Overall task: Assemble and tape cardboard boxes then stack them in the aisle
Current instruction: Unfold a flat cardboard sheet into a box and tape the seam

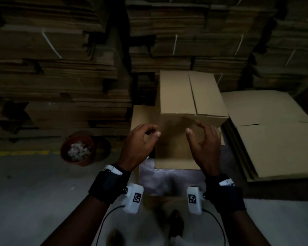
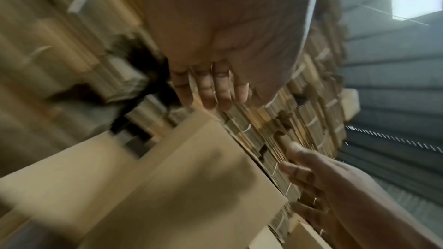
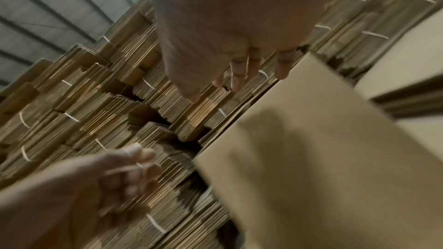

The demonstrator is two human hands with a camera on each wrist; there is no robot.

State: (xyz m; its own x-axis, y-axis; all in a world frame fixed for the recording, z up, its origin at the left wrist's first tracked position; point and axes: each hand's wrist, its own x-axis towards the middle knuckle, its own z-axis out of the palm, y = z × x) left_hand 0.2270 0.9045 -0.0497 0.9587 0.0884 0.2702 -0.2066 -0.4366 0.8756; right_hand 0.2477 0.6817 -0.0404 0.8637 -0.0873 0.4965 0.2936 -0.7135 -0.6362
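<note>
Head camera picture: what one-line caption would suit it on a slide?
Both hands, left and right, hover open before an assembled cardboard box among stacked flat cartons.

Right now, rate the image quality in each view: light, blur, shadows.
Head view: dim, dark toward the edges, only the assembled box well lit. Left wrist view: brighter but motion-smeared, left hand soft. Right wrist view: also blurred; a shadow falls on the box face.

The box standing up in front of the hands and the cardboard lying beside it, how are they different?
The standing box is folded into a tall shape with its top flaps shut; the flat cardboard lies unfolded in a low pile. The box stands between both hands; the pile sits to the right. Both are plain brown cardboard.
</note>
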